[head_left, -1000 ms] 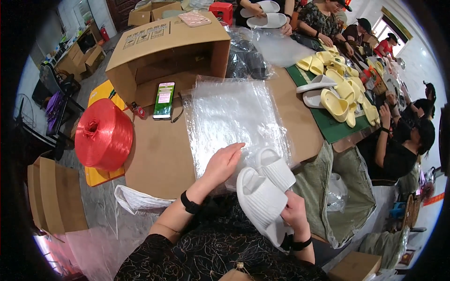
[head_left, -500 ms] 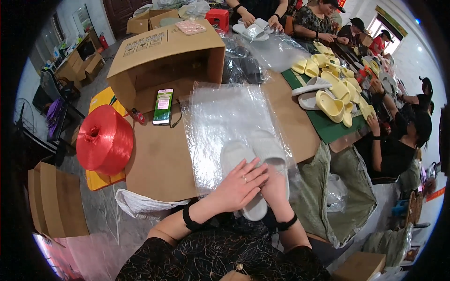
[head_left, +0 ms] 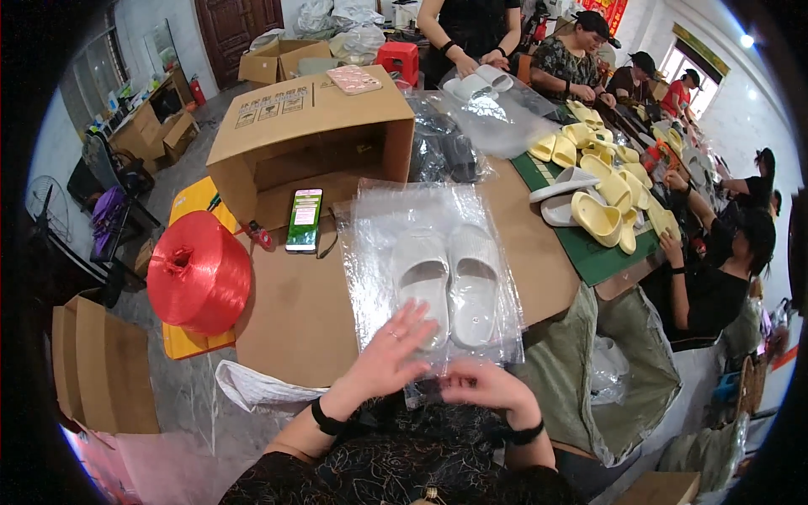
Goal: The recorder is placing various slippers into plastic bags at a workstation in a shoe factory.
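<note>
A pair of light grey slide slippers (head_left: 473,305) lies side by side inside a clear plastic bag (head_left: 370,278), toes pointing away from me. The bag rests flat on a brown cardboard sheet at the table's near side. My left hand (head_left: 389,358) is open over the left slipper's heel, its fingers spread on or just above the plastic. At the bag's near edge, my right hand (head_left: 492,389) has its fingers curled, seemingly pinching the plastic there. Just what is between those fingertips is hard to see.
Left stand a roll of red plastic twine (head_left: 199,271), a phone (head_left: 304,220) and a cardboard box on its side (head_left: 307,109). Yellow slippers (head_left: 619,189) pile up on a green mat at right, above a greenish woven sack (head_left: 555,370). Several people work around the table.
The slippers have moved fully into the bag. My hands have parted: the left has shifted left and nearer, the right has drawn back to the bag's near edge.
</note>
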Tool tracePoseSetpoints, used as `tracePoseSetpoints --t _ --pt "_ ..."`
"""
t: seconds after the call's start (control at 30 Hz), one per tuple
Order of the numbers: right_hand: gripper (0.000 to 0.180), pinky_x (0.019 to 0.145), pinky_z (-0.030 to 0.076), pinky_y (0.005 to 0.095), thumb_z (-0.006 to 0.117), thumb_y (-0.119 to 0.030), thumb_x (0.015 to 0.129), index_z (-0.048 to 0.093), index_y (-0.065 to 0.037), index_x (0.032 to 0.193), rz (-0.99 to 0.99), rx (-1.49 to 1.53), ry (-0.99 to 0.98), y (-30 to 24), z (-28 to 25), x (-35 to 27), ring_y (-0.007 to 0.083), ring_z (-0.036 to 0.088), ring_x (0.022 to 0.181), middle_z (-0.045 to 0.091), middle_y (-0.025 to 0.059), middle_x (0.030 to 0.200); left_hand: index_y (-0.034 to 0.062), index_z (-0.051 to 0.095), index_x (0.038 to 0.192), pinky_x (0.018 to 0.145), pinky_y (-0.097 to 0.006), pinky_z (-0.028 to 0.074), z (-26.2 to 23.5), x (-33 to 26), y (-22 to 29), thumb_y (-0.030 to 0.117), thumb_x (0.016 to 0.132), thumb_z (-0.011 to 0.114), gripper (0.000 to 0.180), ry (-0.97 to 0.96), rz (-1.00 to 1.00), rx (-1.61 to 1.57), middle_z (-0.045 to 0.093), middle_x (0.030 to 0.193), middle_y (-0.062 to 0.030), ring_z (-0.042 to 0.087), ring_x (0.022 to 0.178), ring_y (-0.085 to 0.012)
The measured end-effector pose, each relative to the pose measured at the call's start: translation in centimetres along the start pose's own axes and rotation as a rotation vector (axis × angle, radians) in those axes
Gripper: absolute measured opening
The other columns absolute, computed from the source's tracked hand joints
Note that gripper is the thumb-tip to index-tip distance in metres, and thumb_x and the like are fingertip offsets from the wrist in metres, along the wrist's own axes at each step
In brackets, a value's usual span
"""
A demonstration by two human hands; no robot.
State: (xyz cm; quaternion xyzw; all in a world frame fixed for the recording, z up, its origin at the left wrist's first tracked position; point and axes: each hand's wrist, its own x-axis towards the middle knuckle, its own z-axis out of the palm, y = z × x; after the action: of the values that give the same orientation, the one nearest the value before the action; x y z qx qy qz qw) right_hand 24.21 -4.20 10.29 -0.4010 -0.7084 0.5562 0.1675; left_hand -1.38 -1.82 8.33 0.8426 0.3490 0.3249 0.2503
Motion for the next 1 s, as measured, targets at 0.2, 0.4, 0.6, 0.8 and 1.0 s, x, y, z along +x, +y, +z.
tracePoseSetpoints --t 0.2,0.4,0.6,0.8,1.0 --pt "0.014 0.071 0.049 0.0247 0.071 -0.013 0.091 0.073 0.001 0.092 -0.051 0.225 0.536 -3.0 -3.7 -2.8 0.0092 0.063 0.078 0.071 0.0043 0.082 0.0034 0.033 0.153 0.119 -0.05 0.026 1.5 -0.5 -5.2 0.04 0.098 0.057 0.071 0.133 -0.239 0.199 0.021 0.162 -0.0258 0.022 0.149 -0.0457" --pt "0.044 0.067 0.054 0.0379 0.074 -0.041 0.087 0.071 0.002 0.096 0.083 -0.466 0.799 0.5 -4.8 8.4 0.0286 0.068 0.07 0.07 0.0139 0.08 0.0028 0.029 0.155 0.119 -0.05 0.025 3.2 -0.8 -6.5 0.041 0.097 0.058 0.075 0.151 -0.331 0.151 0.021 0.161 -0.0279 0.025 0.146 -0.0467" --pt "0.044 0.071 0.054 0.0467 0.072 -0.044 0.085 0.063 -0.001 0.088 0.229 -0.764 0.878 4.7 -3.0 15.7 0.0365 0.069 0.076 0.07 0.0164 0.08 0.0058 0.029 0.156 0.119 -0.052 0.026 3.6 -1.0 -6.0 0.042 0.093 0.063 0.08 0.051 -0.316 0.386 0.021 0.16 -0.0308 0.028 0.144 -0.0483" --pt "0.029 0.066 0.051 0.0485 0.069 -0.033 0.084 0.058 -0.005 0.083 0.145 -0.558 0.989 6.6 -4.4 12.7 0.0374 0.066 0.074 0.066 0.0149 0.077 -0.0067 0.028 0.152 0.119 -0.053 0.024 3.9 -1.0 -6.6 0.043 0.091 0.065 0.087 0.068 -0.309 0.393 0.025 0.158 -0.0317 0.026 0.146 -0.0472" --pt "0.02 0.07 0.053 0.0432 0.07 -0.021 0.08 0.068 -0.007 0.095 0.243 -0.5 1.276 8.4 -8.3 -1.0 0.0316 0.067 0.077 0.067 0.0138 0.084 -0.0062 0.029 0.152 0.12 -0.053 0.021 3.8 -0.5 -5.9 0.043 0.092 0.064 0.085 0.021 -0.336 0.389 0.026 0.158 -0.0308 0.025 0.146 -0.0473"
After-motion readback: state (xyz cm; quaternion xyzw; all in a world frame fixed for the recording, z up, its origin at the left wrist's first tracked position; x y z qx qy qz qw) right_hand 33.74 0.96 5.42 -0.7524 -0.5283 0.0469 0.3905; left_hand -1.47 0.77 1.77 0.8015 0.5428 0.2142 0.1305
